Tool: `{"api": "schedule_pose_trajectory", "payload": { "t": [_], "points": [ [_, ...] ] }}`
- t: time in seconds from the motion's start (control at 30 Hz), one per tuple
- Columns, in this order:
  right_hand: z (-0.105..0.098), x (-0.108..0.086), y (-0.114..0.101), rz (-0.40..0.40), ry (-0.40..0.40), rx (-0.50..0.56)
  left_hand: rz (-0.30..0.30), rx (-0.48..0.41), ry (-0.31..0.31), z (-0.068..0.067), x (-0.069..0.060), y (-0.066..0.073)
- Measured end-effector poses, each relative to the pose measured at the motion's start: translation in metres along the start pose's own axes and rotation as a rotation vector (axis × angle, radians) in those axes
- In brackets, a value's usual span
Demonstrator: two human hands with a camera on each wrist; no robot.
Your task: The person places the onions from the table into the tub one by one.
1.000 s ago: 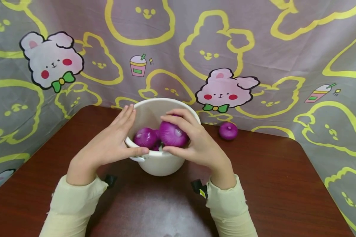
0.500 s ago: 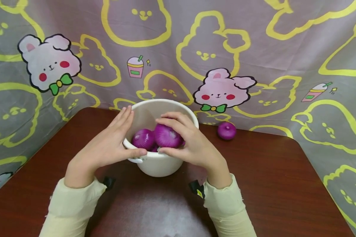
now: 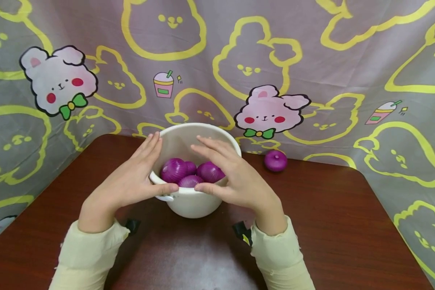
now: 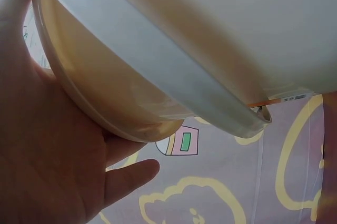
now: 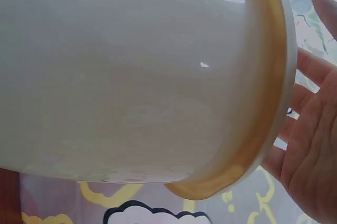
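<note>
A white bucket (image 3: 195,205) stands on the table with several purple onions (image 3: 174,170) inside. My left hand (image 3: 128,177) rests on the bucket's left side, fingers straight along the rim and thumb at the front edge. In the left wrist view, that hand (image 4: 52,150) lies against the pale rim (image 4: 158,61), with one finger free of it. My right hand (image 3: 241,177) is spread over the right side of the opening, holding nothing. Its thumb is at the front rim, partly covering the rightmost onion (image 3: 209,172). The right wrist view shows its fingers (image 5: 313,69) beside the rim.
One more purple onion (image 3: 275,161) sits on the brown table (image 3: 311,217), right of the bucket near the back edge. A cartoon-printed curtain (image 3: 203,56) hangs behind the table. A small white tab (image 3: 164,198) juts from the bucket's front left.
My right hand has lowered a large onion into the bucket and let go of it, its fingers now spread. My left hand has stayed at the rim. The view has shifted slightly.
</note>
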State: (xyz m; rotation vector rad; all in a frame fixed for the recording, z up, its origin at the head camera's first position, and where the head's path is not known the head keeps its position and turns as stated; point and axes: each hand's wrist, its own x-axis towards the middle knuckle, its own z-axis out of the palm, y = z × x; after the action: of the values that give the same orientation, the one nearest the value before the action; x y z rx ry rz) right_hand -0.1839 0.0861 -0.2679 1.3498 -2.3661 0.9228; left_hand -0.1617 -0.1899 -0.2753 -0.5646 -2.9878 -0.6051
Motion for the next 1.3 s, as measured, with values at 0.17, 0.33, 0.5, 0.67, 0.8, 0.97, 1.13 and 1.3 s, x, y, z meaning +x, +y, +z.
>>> {"api": "schedule_pose_trajectory", "payload": {
  "t": [0.17,0.33,0.5,0.67,0.8,0.97,1.13,1.3],
  "points": [
    [-0.002,-0.003,-0.005,-0.002,-0.042,-0.098,0.004,0.006,0.0,0.001,0.001,0.0],
    [-0.003,-0.004,-0.009,-0.018,-0.01,-0.222,-0.001,0.003,0.0,0.002,0.001,0.0],
    [-0.006,-0.004,-0.012,0.027,0.033,-0.314,-0.004,0.009,-0.006,0.001,0.001,0.001],
    [-0.006,-0.007,-0.012,0.102,0.043,-0.401,-0.002,0.012,-0.005,0.0,0.001,0.001],
    [-0.006,-0.012,-0.005,0.158,0.016,-0.467,-0.004,0.007,-0.008,0.0,0.001,0.001],
    [-0.007,-0.019,0.006,0.184,-0.017,-0.523,-0.006,0.004,-0.011,-0.001,0.0,0.001],
    [-0.011,-0.023,0.017,0.185,-0.032,-0.549,-0.005,0.007,-0.007,-0.002,0.001,0.001],
    [-0.019,-0.027,0.028,0.186,-0.047,-0.568,-0.007,0.009,-0.014,-0.001,0.002,0.0]
  ]
}}
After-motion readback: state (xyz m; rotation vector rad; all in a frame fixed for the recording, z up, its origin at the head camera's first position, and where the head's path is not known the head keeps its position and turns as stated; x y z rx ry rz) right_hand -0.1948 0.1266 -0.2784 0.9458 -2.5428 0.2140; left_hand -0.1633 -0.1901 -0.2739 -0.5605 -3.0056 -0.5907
